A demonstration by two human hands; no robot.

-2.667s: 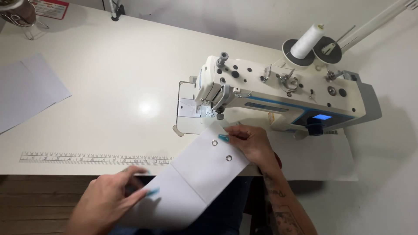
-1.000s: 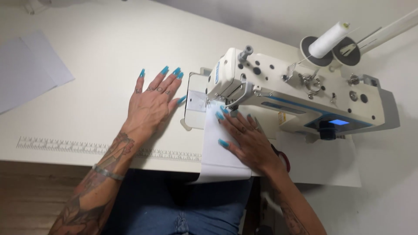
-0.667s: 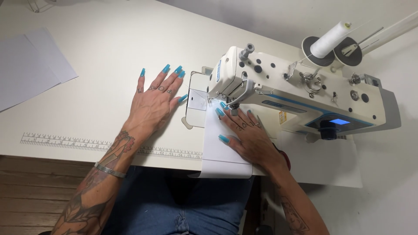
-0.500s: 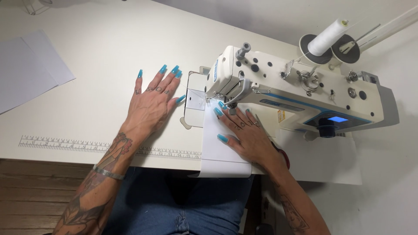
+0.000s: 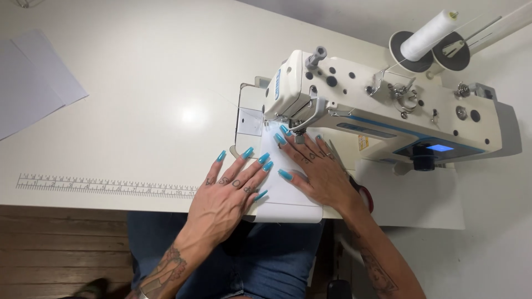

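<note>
A white piece of fabric lies on the table under the head of a white sewing machine. My left hand rests flat on the fabric's left part, fingers spread, near the table's front edge. My right hand presses flat on the fabric's right part, its fingertips close to the presser foot. Both hands have long turquoise nails. Neither hand grips anything.
A white thread cone stands behind the machine. Scissors with red handles lie beside my right wrist. A printed ruler strip runs along the white table's front edge. Sheets of white paper lie at the far left.
My left hand has come back from the bare table left of the machine and now lies on the fabric near the front edge. My right hand stays on the fabric by the needle.
</note>
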